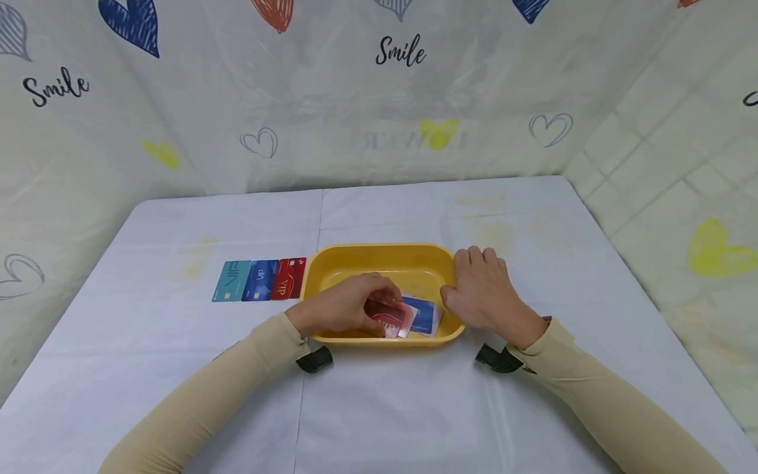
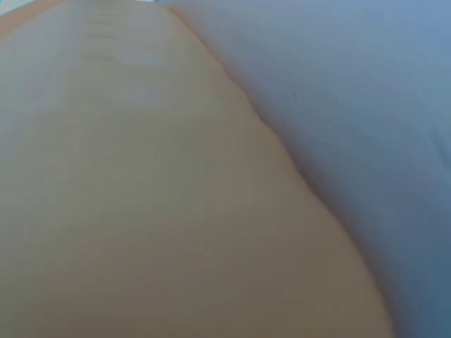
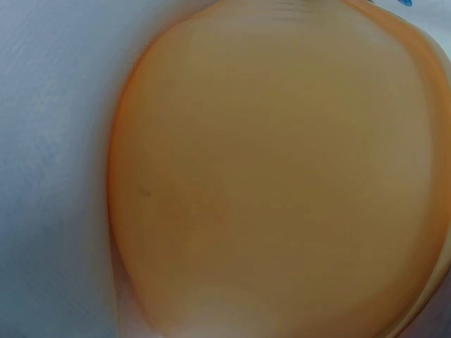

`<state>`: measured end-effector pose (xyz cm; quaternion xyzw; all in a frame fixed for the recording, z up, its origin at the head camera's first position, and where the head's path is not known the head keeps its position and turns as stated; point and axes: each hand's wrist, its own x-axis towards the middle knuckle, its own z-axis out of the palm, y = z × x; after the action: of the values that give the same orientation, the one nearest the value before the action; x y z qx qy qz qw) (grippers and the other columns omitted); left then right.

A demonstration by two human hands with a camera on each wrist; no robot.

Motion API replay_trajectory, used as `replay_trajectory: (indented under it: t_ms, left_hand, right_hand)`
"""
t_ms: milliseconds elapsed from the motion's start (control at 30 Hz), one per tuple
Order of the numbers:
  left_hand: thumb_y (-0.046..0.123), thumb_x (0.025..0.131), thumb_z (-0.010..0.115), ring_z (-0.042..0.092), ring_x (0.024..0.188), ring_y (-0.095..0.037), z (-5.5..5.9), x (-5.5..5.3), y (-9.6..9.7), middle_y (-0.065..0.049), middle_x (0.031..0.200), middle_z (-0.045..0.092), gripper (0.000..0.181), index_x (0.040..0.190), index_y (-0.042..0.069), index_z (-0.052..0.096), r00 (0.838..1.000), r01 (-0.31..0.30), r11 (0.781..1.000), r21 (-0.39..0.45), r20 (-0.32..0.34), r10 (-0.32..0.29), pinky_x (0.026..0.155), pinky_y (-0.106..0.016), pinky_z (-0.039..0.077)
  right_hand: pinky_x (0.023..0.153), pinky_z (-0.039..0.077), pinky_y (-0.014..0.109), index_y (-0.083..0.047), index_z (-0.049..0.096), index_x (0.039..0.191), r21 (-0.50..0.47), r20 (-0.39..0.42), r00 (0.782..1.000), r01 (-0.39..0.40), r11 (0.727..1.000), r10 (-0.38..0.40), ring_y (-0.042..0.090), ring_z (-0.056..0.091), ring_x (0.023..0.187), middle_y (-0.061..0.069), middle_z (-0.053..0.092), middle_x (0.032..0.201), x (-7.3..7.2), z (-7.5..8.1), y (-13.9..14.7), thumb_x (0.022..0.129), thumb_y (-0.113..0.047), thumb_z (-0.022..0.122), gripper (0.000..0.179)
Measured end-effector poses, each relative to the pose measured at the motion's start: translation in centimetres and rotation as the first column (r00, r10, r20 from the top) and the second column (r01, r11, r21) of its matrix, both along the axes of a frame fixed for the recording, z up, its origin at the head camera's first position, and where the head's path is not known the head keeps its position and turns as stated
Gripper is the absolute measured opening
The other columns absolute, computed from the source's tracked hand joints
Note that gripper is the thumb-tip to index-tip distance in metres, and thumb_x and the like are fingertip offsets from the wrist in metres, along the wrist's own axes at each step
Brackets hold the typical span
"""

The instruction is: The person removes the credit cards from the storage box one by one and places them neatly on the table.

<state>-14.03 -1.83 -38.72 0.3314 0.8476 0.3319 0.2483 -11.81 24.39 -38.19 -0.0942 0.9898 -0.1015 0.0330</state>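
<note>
A yellow tray (image 1: 385, 249) stands on the white-covered table. Over its near side, my left hand (image 1: 346, 303) holds a red card (image 1: 391, 318) between thumb and fingers. Just right of that card, a blue card (image 1: 423, 315) lies in the tray, with a pale edge showing beside it. My right hand (image 1: 482, 289) grips the tray's right rim, thumb toward the inside and fingers beyond the edge. Both wrist views are filled mostly by blurred skin, and neither shows the fingers or the cards.
Left of the tray, a teal card (image 1: 231, 282), a blue VIP card (image 1: 259, 280) and a red VIP card (image 1: 288, 279) lie in a row, the red one close to the tray. A white sheet printed with hearts (image 1: 438, 134) hangs behind the table.
</note>
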Motion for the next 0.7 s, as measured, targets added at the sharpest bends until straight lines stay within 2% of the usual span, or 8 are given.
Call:
replay_trajectory:
  t_ms: [233, 467, 700]
  left_hand:
    - [0.015, 0.088, 0.083, 0.059, 0.111, -0.013, -0.03, -0.06, -0.04, 0.005, 0.123, 0.066, 0.043, 0.126, 0.019, 0.065, 1.000, 0.014, 1.000, -0.006, 0.015, -0.014, 0.100, -0.031, 0.056]
    - [0.015, 0.088, 0.082, 0.058, 0.111, -0.014, -0.25, -0.09, 0.08, 0.004, 0.124, 0.065, 0.045, 0.129, 0.020, 0.064, 0.999, 0.008, 1.000, -0.026, 0.037, -0.007, 0.101, -0.031, 0.054]
    - [0.014, 0.090, 0.080, 0.056, 0.113, -0.015, -0.20, -0.13, 0.05, 0.000, 0.124, 0.064, 0.044, 0.130, 0.016, 0.061, 0.999, 0.042, 0.998, -0.048, 0.002, -0.042, 0.103, -0.033, 0.054]
  right_hand:
    - [0.075, 0.028, 0.040, 0.001, 0.047, 0.100, 0.005, 0.000, 1.000, 0.003, 1.000, -0.003, 0.033, 0.038, 0.092, 0.013, 0.044, 0.090, 0.02, 0.16, -0.10, 0.091, -0.028, 0.049, 0.029]
    - [0.076, 0.028, 0.041, 0.000, 0.047, 0.097, -0.001, 0.002, 1.000, 0.003, 1.000, -0.003, 0.034, 0.038, 0.092, 0.014, 0.044, 0.090, 0.08, 0.14, -0.09, 0.091, -0.027, 0.048, 0.027]
    - [0.076, 0.028, 0.041, -0.001, 0.047, 0.096, -0.008, -0.001, 1.000, 0.002, 1.000, -0.002, 0.034, 0.038, 0.092, 0.013, 0.044, 0.090, 0.10, 0.10, -0.08, 0.092, -0.026, 0.049, 0.025]
